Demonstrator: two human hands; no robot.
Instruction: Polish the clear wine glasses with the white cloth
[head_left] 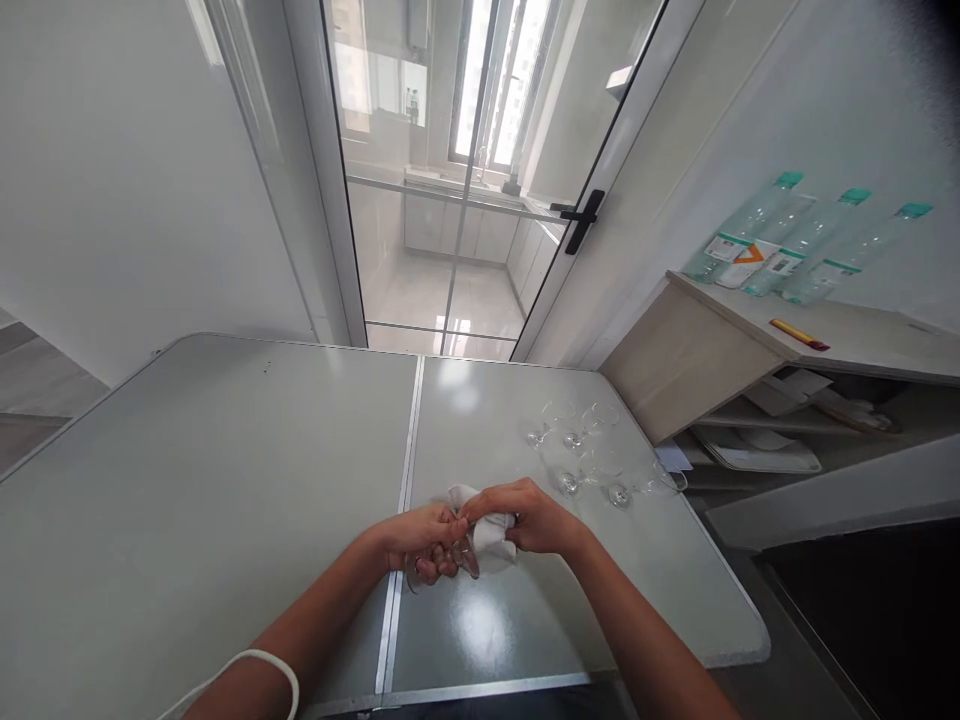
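Fingers curled, my left hand [429,540] holds a clear stemmed glass [468,560] above the grey table [285,480]. Part of the glass sticks out below the fingers, and the rest is hidden by the hand. My right hand [525,508] grips a white cloth [491,532] and presses it against the glass, close beside the left fingers. Beyond my right hand, several clear stemmed glasses stand on the table, among them a near one [568,484] and another nearer the right edge [619,495].
A metal seam [411,440] runs across the table. To the right stands a wooden shelf unit [720,350] with several plastic bottles [817,250] and a yellow-red stick-like item [799,334] on top. Behind the table is a glass door with a black handle [585,222].
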